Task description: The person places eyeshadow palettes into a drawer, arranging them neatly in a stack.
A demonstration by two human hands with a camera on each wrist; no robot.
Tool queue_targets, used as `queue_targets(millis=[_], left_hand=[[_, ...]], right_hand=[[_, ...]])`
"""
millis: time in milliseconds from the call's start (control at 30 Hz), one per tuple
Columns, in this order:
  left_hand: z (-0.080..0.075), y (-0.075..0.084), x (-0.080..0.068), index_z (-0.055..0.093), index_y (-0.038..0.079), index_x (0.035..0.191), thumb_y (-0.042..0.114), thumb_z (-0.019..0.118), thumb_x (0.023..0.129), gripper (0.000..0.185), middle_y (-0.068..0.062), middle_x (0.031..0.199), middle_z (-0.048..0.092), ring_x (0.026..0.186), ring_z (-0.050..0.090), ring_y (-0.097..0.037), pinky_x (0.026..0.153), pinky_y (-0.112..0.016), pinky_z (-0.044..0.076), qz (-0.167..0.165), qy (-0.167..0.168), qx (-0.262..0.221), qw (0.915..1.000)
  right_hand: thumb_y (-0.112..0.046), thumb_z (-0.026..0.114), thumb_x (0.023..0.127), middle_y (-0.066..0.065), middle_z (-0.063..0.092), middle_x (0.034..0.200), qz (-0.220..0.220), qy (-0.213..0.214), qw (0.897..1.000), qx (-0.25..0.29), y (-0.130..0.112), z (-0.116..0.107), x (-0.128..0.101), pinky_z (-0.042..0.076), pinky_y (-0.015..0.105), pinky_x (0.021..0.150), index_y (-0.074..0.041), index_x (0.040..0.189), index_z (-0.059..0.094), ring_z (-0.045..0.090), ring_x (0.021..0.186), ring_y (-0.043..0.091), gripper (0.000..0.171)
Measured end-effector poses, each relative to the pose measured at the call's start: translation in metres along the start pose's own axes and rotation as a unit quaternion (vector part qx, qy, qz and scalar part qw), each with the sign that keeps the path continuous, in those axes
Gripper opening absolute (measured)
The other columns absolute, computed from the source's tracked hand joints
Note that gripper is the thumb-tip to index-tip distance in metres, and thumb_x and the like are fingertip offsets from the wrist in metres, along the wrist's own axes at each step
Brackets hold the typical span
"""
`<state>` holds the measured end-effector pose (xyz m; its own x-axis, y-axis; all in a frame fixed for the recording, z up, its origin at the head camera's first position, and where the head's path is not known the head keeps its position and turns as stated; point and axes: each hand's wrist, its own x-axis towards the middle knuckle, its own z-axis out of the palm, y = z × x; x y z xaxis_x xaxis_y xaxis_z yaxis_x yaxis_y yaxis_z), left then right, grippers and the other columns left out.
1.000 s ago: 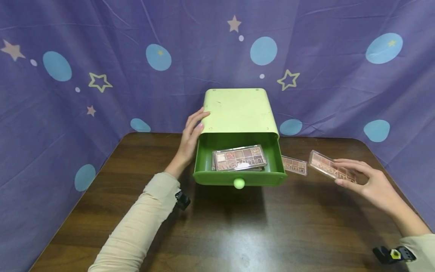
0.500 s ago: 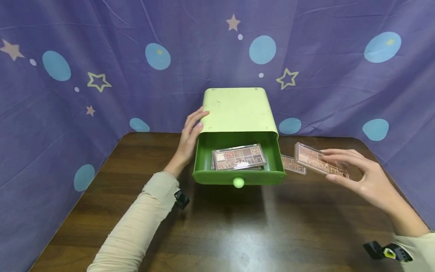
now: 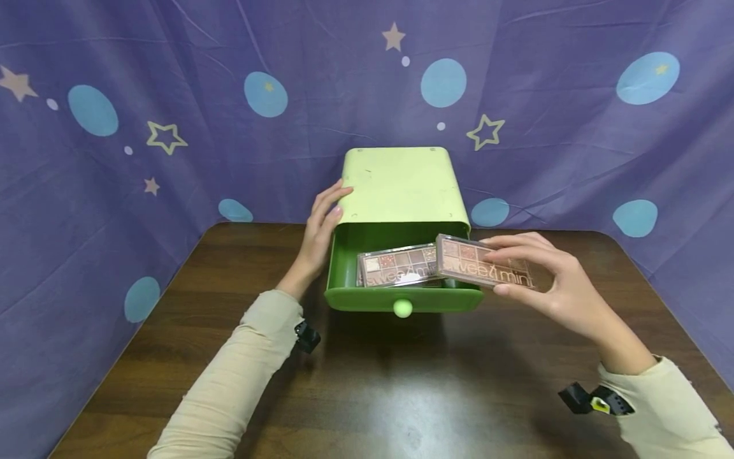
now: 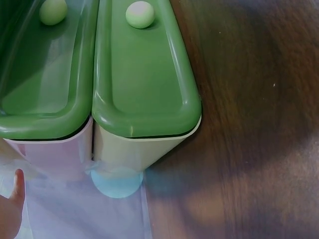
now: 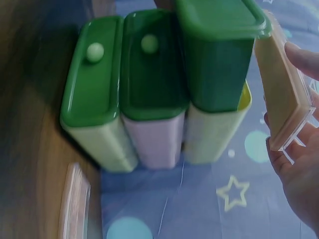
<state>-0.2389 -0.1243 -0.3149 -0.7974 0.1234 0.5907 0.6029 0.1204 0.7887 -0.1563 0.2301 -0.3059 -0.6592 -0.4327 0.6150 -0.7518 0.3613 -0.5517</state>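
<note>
My right hand (image 3: 564,290) pinches an eyeshadow palette (image 3: 467,262) between thumb and fingers. The palette has a clear lid with lettering, and its left end overlaps the right side of a pulled-out green drawer (image 3: 350,301). Inside that drawer lies another eyeshadow palette (image 3: 395,266), stacked on at least one more. The drawer belongs to a pale green drawer cabinet (image 3: 401,185). With its fingers extended, my left hand (image 3: 315,239) rests against the cabinet's upper left side. In the right wrist view, the held palette's tan underside shows beside the drawer.
Two closed drawers (image 5: 94,69) with round knobs sit below the pulled-out one. Another palette (image 5: 75,204) lies on the brown wooden table (image 3: 401,382) to the cabinet's right; the head view hides it. A purple patterned curtain (image 3: 344,76) hangs close behind.
My right hand has carried the palette leftward from the table's right side to the drawer's right edge, now covering the palette on the table. My left hand stays on the cabinet.
</note>
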Motion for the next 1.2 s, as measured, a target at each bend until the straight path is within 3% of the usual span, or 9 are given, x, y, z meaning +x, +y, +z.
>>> queue_targets(millis=[233,333,567,867,1200], left_hand=[[-0.004,-0.033,0.005,0.053,-0.007,0.136,0.012,0.042,0.098,0.043,-0.017,0.153,0.037,0.141,0.032,-0.027,0.116,-0.045,0.022,0.014,0.006,0.001,0.9999],[-0.005,-0.038,0.005,0.055,-0.003,0.136,0.017,0.044,0.098,0.044,-0.012,0.153,0.039,0.14,0.033,-0.023,0.115,-0.044,0.023,0.019,0.009,0.003,0.9998],[-0.001,0.001,-0.001,0.05,-0.012,0.135,0.008,0.041,0.098,0.043,-0.027,0.152,0.034,0.141,0.03,-0.035,0.115,-0.047,0.022,-0.003,-0.003,0.002,1.0],[-0.001,-0.001,0.0,0.05,-0.014,0.133,0.007,0.041,0.097,0.043,-0.027,0.152,0.034,0.141,0.031,-0.035,0.116,-0.045,0.022,0.001,-0.002,-0.003,1.0],[0.0,-0.001,0.001,0.05,-0.014,0.133,0.007,0.041,0.097,0.043,-0.028,0.151,0.034,0.141,0.03,-0.036,0.115,-0.045,0.022,0.01,0.0,-0.005,0.9999]], right_hand=[[0.008,0.083,0.07,0.005,0.065,0.128,-0.011,-0.027,0.999,0.034,-0.004,0.019,0.024,0.038,0.025,0.101,-0.011,0.118,0.072,0.052,0.119,0.019,0.052],[0.005,0.083,0.073,0.002,0.064,0.129,-0.012,-0.044,0.998,0.041,-0.004,0.026,0.033,0.038,0.024,0.101,-0.013,0.118,0.072,0.052,0.119,0.017,0.049],[-0.011,0.081,0.081,-0.006,0.061,0.132,0.007,-0.105,0.994,0.024,-0.007,0.037,0.052,0.038,0.03,0.101,-0.023,0.12,0.072,0.052,0.123,0.014,0.041],[-0.027,0.08,0.084,-0.007,0.062,0.13,0.021,-0.161,0.987,0.002,-0.01,0.045,0.068,0.042,0.039,0.1,-0.025,0.12,0.072,0.053,0.121,0.013,0.037],[-0.02,0.083,0.081,-0.004,0.064,0.129,0.007,-0.19,0.982,-0.02,-0.008,0.049,0.076,0.043,0.039,0.096,-0.02,0.115,0.074,0.053,0.118,0.015,0.035]])
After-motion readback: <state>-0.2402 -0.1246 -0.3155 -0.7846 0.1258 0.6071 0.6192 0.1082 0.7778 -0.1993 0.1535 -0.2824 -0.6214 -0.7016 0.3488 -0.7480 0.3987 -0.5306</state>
